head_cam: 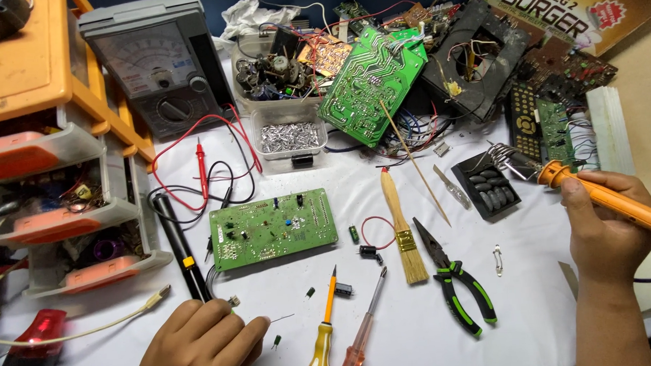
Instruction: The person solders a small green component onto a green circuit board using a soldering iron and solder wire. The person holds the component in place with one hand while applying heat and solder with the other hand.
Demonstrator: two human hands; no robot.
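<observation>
Fingers [593,195] of the right hand [605,227] wrap an orange plastic soldering iron [607,198] whose metal tip sits in a coiled wire stand [508,158], while the left hand [201,342] rests curled on white cloth, pinching a thin wire lead [280,319] below the flat green board [273,228].

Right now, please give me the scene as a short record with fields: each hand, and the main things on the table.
left hand: rests on the white table, fingers closed near a small green part
right hand: holds an orange soldering iron
centre: green circuit board
tools: paint brush, green-handled pliers, two screwdrivers
back: analogue multimeter
</observation>
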